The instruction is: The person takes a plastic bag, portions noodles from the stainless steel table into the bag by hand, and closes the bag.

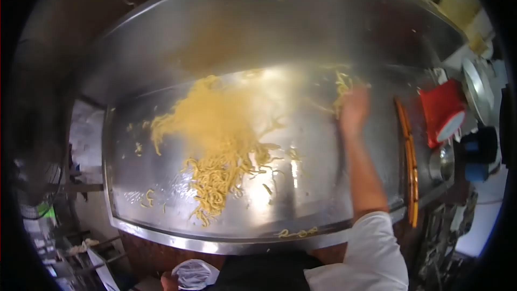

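Note:
A large heap of yellow noodles (212, 129) lies on the steel griddle (323, 194), its upper part blurred, with loose strands around it. My right hand (355, 109) reaches over the right part of the griddle, beside a small bunch of noodles (343, 87); blur hides its fingers and whether it holds them. At the bottom edge, my left hand (170, 281) shows only in part, next to a crumpled whitish plastic bag or cloth (195, 275). Its fingers cannot be made out.
Long brown sticks (410, 161) lie along the griddle's right side. Beyond them are a red container (441, 109), a metal bowl (442, 161) and dark blue items (479, 151). A few noodles (299, 233) rest at the front edge. A fan (40, 183) stands at left.

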The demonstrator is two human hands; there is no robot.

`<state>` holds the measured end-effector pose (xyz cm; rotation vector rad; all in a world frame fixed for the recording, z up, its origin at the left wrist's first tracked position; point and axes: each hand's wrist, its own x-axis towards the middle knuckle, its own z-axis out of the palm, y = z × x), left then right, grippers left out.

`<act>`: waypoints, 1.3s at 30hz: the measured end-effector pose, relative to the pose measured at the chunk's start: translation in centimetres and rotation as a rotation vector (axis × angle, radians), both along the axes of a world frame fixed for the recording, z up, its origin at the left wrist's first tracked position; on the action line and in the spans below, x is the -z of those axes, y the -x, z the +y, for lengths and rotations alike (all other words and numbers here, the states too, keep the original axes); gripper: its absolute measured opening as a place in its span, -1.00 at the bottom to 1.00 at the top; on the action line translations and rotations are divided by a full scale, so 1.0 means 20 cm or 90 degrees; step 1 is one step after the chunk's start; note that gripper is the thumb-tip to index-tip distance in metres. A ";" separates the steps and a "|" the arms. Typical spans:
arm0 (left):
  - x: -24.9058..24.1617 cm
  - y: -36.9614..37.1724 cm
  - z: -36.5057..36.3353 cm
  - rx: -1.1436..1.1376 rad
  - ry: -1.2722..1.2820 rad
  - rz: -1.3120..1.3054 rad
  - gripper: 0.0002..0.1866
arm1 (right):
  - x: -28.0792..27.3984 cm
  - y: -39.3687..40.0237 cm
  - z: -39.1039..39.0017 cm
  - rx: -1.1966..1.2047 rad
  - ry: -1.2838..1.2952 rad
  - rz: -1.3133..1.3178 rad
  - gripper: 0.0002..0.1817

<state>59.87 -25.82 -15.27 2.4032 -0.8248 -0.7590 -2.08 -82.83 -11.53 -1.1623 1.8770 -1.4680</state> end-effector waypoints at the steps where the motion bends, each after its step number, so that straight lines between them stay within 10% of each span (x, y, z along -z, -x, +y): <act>1: -0.05 -0.01 0.03 -0.019 0.003 -0.009 -0.76 | 0.19 0.27 -0.13 0.157 0.003 0.199 -0.59; 4: -0.07 -0.17 0.19 0.071 -0.382 -0.064 -0.76 | 0.33 0.29 -0.28 0.319 -0.185 0.509 -0.51; 7: -0.27 -0.10 0.05 0.390 -0.257 0.000 -0.80 | 0.36 -0.35 -0.35 -0.098 0.003 0.443 -0.43; 9: -0.49 -0.06 -0.17 0.554 -0.107 -0.247 -0.81 | 0.35 -0.77 -0.38 -0.264 0.051 0.355 -0.42; 11: -0.83 0.03 -0.48 -0.045 -0.178 0.122 -0.76 | 0.37 -1.12 -0.35 -0.422 0.132 0.362 -0.30; 16: -1.33 0.02 -0.91 -0.166 0.177 0.076 -0.74 | 0.11 -1.35 0.03 -0.746 0.013 0.504 -0.30; 27: -1.09 -0.42 -1.70 -0.020 0.487 0.551 -0.65 | 0.09 -1.46 0.63 -0.557 -0.097 0.502 -0.65; 39: -1.22 -0.46 -2.43 -0.189 0.707 0.626 -0.72 | -0.55 -1.50 0.72 -0.487 -0.234 -0.286 -0.61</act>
